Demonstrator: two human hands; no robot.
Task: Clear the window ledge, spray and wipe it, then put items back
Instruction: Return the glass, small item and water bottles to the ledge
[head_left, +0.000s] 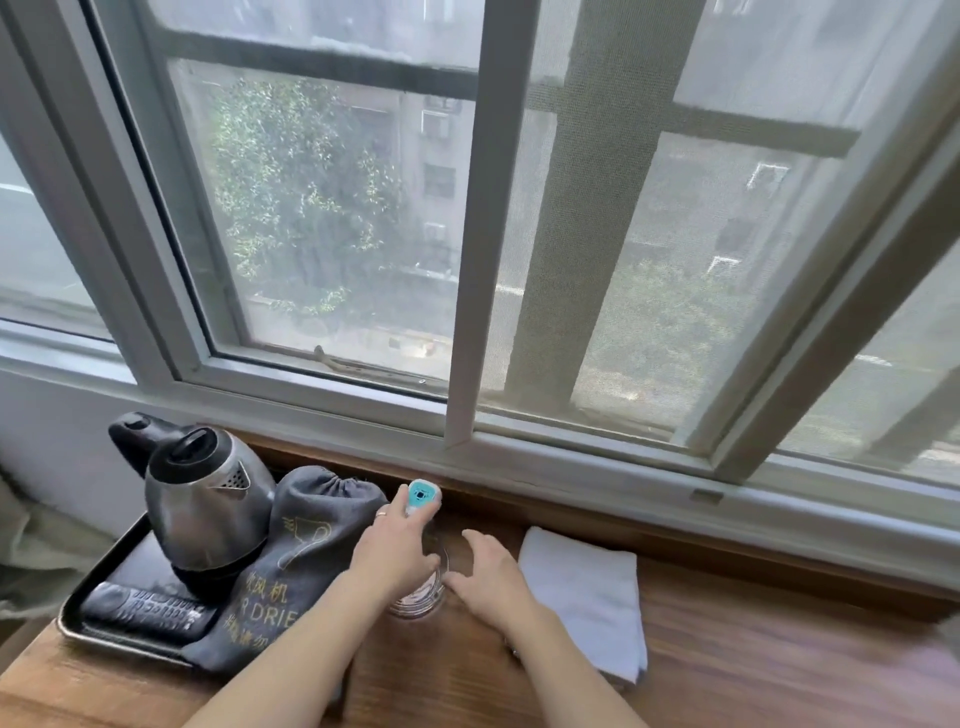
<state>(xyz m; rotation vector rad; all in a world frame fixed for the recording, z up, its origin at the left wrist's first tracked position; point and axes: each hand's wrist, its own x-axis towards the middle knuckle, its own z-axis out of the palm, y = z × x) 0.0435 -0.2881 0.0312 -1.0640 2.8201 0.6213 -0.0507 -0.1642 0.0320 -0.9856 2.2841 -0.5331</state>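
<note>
wooden window ledge (727, 649) still loaded, so the clearing step looks underway; black tray (83, 618) holds kettle (208, 499), remote (145, 610) and part of a grey dryer bag (291, 561), folded white towel (587, 592) lies right. left hand (389, 551) pinches a small teal-faced tag (422, 496), right hand (488, 566) spread beside the glass ashtray (421, 592); next likely lift both off.

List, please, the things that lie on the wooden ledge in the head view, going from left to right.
black tray with remote control and kettle → grey hair dryer bag → small teal and white card held by the left hand → right hand → folded white cloth
</note>
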